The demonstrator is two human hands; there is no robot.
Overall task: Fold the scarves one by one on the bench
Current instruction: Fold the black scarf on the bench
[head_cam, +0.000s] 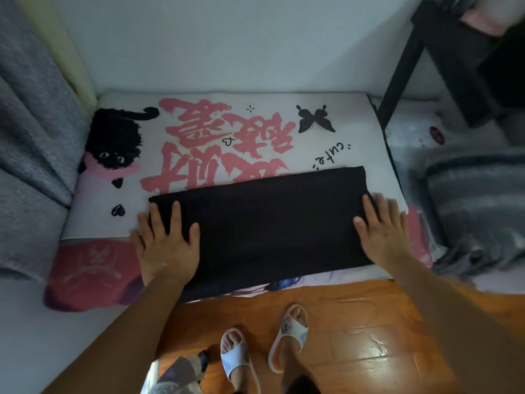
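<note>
A black scarf (272, 226) lies folded into a wide rectangle on the bench (93, 220), whose white cover carries pink characters, a black cat and a butterfly. My left hand (164, 243) lies flat on the scarf's left end, fingers straight and spread. At the scarf's right end my right hand (382, 231) presses down the same way, palm flat. Neither hand grips the fabric.
Grey fabric (31, 143) is piled at the left of the bench. A grey striped blanket (471, 206) lies to the right, below a black frame (426, 61). The wall (227, 41) runs behind the bench. My slippered feet (264, 348) stand on an orange wooden floor.
</note>
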